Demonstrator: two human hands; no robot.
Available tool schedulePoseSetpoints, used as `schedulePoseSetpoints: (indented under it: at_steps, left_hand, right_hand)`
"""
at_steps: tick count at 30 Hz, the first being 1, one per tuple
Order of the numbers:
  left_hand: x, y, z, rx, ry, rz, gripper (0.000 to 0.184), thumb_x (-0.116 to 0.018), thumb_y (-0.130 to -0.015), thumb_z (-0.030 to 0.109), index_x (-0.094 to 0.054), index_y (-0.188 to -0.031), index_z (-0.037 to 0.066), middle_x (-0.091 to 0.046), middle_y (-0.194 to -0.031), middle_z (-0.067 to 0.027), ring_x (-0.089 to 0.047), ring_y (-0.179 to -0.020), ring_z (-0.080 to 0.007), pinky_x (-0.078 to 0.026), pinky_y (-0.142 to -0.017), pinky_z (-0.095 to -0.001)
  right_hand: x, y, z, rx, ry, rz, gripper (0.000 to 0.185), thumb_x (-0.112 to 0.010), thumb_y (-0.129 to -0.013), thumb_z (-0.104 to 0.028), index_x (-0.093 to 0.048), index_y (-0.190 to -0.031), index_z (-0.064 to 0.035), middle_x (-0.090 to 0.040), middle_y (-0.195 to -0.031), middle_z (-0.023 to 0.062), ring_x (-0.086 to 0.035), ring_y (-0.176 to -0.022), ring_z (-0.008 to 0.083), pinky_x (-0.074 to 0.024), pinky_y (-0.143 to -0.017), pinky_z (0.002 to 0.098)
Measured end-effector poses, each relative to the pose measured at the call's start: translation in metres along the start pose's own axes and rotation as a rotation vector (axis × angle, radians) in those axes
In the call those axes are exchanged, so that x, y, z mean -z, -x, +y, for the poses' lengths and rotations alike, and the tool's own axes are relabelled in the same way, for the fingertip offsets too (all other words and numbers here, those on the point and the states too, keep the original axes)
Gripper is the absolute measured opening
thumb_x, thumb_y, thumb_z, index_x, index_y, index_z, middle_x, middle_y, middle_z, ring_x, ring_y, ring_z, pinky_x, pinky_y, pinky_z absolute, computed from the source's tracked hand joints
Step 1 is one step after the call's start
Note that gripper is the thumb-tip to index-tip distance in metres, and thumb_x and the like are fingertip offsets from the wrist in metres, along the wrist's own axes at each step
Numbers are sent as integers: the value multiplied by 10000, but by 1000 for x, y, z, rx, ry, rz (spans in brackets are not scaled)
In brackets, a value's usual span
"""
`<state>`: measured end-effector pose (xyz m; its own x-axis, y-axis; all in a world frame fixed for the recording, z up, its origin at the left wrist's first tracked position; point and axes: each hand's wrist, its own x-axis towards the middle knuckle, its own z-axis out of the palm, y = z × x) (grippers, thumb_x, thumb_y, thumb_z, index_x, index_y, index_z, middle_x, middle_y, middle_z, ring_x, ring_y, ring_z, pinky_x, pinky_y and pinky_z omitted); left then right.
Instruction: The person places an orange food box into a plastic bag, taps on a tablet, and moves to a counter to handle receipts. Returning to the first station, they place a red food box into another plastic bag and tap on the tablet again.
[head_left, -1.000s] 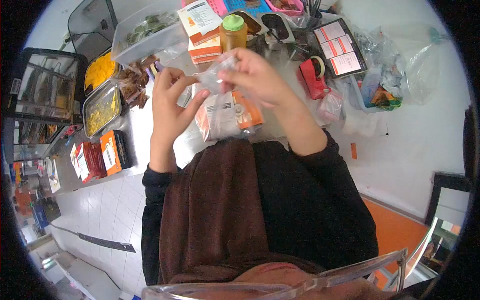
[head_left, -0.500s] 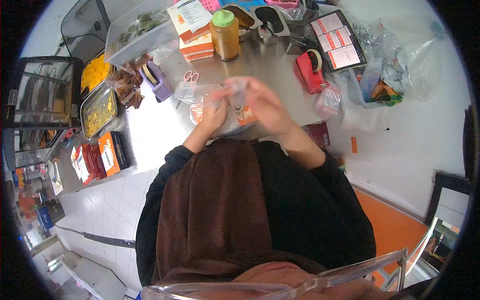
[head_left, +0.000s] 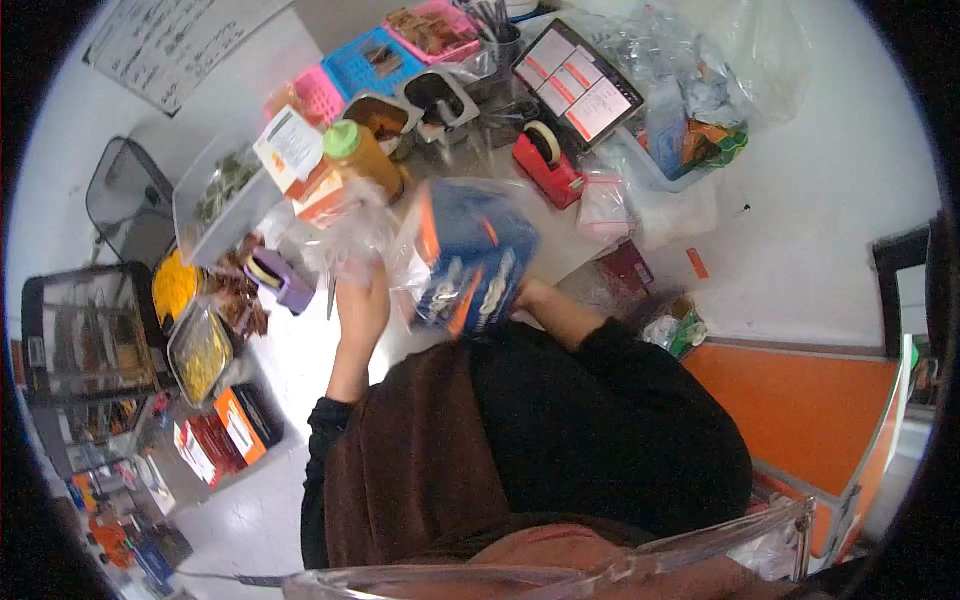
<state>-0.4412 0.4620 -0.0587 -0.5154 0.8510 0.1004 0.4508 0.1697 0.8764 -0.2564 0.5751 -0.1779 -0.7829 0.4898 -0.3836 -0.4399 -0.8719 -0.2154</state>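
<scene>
Blue-and-orange cardboard package (head_left: 480,250) in clear plastic bag (head_left: 403,262), at near centre between left hand (head_left: 363,288) and right hand (head_left: 531,294).
Fingers I cannot discern; probably light, stiff under slippery plastic, best held underneath.

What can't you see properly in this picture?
In the head view:
Right hand: mostly hidden behind the blue box.
Left hand: its fingertips are lost in the blurred, crumpled plastic.
Lettering on the box: blurred, under shiny plastic.
Words on the tablet: too small.
Writing on the board: blurred; the top edge cuts the board off.
</scene>
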Motion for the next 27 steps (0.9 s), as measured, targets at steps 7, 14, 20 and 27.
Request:
schedulePoseSetpoints:
  at_steps: [7, 14, 20, 27]
  left_hand:
    - [-2, 8, -11, -636, -527, -50, 369, -360, -830, 246, -508, -1085, 24, -505, -1010, -203, -449, -1010, -356, -279, -921, -496]
    - [-39, 15, -57, -28, -505, -57, 280, -421, -848, 235, -511, -899, -26, -524, -891, -187, -498, -852, -317, -390, -750, -387]
    - [-34, 12, -31, 145, -415, -60, 245, -431, -849, 189, -515, -895, -36, -538, -828, -163, -503, -755, -312, -395, -704, -379]
    - [-36, 9, -50, 94, 53, 89, 162, -447, -849, 142, -515, -792, 7, -501, -698, -49, -455, -645, -138, -378, -586, -278]
  right_hand:
    - [5, 50, -53, -55, 191, -190, 343, -370, -908, -328, -568, -924, -48, -524, -624, 1, -509, -534, 93, -405, -484, 224]
    - [1, 15, -187, 1179, 2249, 794, 355, -495, -768, -116, -532, -1117, -171, -551, -780, 77, -569, -714, 256, -463, -621, 381]
    - [7, 1, -204, 737, 2391, 1044, 447, -505, -733, -110, -500, -1172, -196, -554, -861, 98, -570, -759, 275, -463, -654, 388]
    - [-13, -9, -202, 1050, 2210, 819, 349, -508, -727, -105, -559, -1072, -128, -553, -825, 122, -552, -813, 287, -452, -693, 382]
